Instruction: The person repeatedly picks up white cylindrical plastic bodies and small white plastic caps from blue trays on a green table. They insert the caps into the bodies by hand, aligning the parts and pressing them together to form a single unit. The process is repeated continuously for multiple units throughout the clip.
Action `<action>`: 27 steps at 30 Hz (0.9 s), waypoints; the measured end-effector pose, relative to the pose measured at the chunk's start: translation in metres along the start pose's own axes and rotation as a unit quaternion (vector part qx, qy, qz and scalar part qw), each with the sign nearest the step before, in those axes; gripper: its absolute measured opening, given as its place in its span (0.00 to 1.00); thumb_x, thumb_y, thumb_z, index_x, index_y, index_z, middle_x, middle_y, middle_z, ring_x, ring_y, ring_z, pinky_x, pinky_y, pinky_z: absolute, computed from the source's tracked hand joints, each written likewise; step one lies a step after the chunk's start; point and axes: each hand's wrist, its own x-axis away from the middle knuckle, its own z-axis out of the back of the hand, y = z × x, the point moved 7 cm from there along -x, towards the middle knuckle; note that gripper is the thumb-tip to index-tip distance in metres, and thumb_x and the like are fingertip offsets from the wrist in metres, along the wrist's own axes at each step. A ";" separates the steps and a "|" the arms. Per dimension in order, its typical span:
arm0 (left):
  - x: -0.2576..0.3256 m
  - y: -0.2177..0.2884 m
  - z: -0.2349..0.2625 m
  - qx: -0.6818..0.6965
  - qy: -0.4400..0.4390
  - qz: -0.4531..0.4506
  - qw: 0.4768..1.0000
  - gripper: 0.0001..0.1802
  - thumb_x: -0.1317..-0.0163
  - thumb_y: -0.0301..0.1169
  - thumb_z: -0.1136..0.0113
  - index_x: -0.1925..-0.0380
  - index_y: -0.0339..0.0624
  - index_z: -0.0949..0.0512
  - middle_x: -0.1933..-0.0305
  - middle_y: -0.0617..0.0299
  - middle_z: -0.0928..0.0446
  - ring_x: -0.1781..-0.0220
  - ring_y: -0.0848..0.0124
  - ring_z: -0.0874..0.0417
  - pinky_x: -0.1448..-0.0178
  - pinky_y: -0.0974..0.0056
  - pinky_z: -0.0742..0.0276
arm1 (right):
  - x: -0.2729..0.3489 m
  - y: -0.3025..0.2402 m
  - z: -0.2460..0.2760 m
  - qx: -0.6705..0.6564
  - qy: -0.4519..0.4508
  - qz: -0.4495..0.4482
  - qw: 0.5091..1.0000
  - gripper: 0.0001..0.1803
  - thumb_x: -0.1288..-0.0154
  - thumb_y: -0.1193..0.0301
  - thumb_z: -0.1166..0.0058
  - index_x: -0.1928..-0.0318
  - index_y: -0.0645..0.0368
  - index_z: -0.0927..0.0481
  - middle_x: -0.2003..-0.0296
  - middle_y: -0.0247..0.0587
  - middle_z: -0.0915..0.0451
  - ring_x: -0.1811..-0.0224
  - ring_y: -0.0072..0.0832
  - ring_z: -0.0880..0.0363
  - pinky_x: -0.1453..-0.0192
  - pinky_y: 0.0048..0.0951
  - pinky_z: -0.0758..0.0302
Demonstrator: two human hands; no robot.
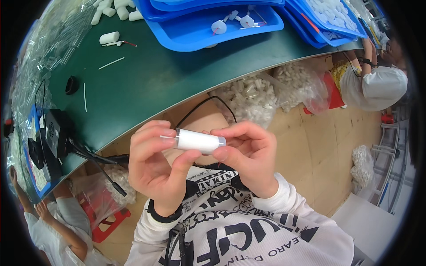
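Observation:
Both my hands hold one small clear plastic tube (198, 141) filled with a white roll, level in front of my chest. My left hand (155, 166) pinches its left end between thumb and fingers. My right hand (248, 150) grips its right end with the fingertips. The tube hangs in the air below the edge of the green table (146, 84). On the table lie more white rolls (109, 37) and thin white sticks (111, 63).
Blue trays (208, 29) with small white parts stand at the table's far side. Clear bags of plastic tubes (253, 99) lie under the table on the floor. A black device with cables (55, 133) sits at the left. Other people sit at the right (377, 86) and lower left (57, 226).

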 end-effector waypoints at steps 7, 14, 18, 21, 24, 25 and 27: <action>-0.017 0.016 0.004 -0.074 -0.074 -0.079 0.991 0.22 0.63 0.28 0.24 0.68 0.42 0.26 0.65 0.59 0.25 0.60 0.60 0.25 0.57 0.61 0.27 | 0.003 -0.005 -0.007 -0.002 -0.054 0.000 0.999 0.14 0.50 0.84 0.38 0.61 0.73 0.23 0.61 0.51 0.21 0.58 0.32 0.19 0.55 0.27 0.20; -0.031 0.014 0.006 -0.076 -0.114 -0.078 0.987 0.22 0.68 0.31 0.23 0.73 0.44 0.26 0.70 0.62 0.25 0.67 0.65 0.29 0.65 0.64 0.33 | -0.001 -0.005 -0.010 -0.009 -0.056 -0.046 0.997 0.13 0.48 0.84 0.39 0.60 0.74 0.24 0.61 0.52 0.20 0.60 0.32 0.18 0.57 0.25 0.20; -0.030 0.018 0.010 -0.138 -0.123 -0.091 0.979 0.21 0.69 0.30 0.22 0.74 0.43 0.26 0.71 0.61 0.25 0.67 0.66 0.29 0.65 0.64 0.33 | -0.002 -0.004 -0.011 -0.003 -0.045 -0.062 0.997 0.13 0.46 0.83 0.40 0.60 0.74 0.24 0.62 0.51 0.20 0.61 0.31 0.18 0.58 0.23 0.20; -0.028 0.017 0.013 -0.120 -0.120 -0.086 0.982 0.21 0.69 0.30 0.22 0.74 0.43 0.25 0.70 0.60 0.24 0.69 0.66 0.28 0.66 0.66 0.33 | -0.003 -0.005 -0.012 0.012 -0.051 -0.045 0.998 0.13 0.47 0.83 0.40 0.59 0.74 0.24 0.63 0.50 0.20 0.60 0.31 0.18 0.58 0.23 0.21; -0.021 0.006 0.014 -0.050 -0.091 -0.051 0.993 0.22 0.69 0.29 0.22 0.74 0.42 0.26 0.70 0.59 0.24 0.70 0.67 0.27 0.68 0.67 0.32 | -0.002 -0.009 -0.015 0.037 -0.053 0.015 0.998 0.15 0.49 0.83 0.38 0.59 0.73 0.23 0.64 0.49 0.20 0.61 0.29 0.18 0.57 0.23 0.21; -0.019 0.004 0.015 -0.037 -0.078 -0.049 0.995 0.22 0.69 0.29 0.22 0.74 0.41 0.26 0.70 0.59 0.24 0.70 0.67 0.27 0.69 0.68 0.31 | -0.002 -0.011 -0.017 0.054 -0.056 0.041 0.996 0.15 0.49 0.82 0.37 0.59 0.72 0.23 0.64 0.48 0.20 0.62 0.28 0.18 0.58 0.23 0.21; -0.018 0.004 0.018 -0.019 -0.067 -0.056 0.996 0.22 0.69 0.29 0.22 0.74 0.41 0.26 0.70 0.58 0.24 0.70 0.67 0.26 0.69 0.68 0.31 | -0.001 -0.017 -0.020 0.087 -0.062 0.091 0.990 0.16 0.51 0.82 0.36 0.60 0.71 0.22 0.65 0.46 0.19 0.63 0.26 0.19 0.59 0.23 0.22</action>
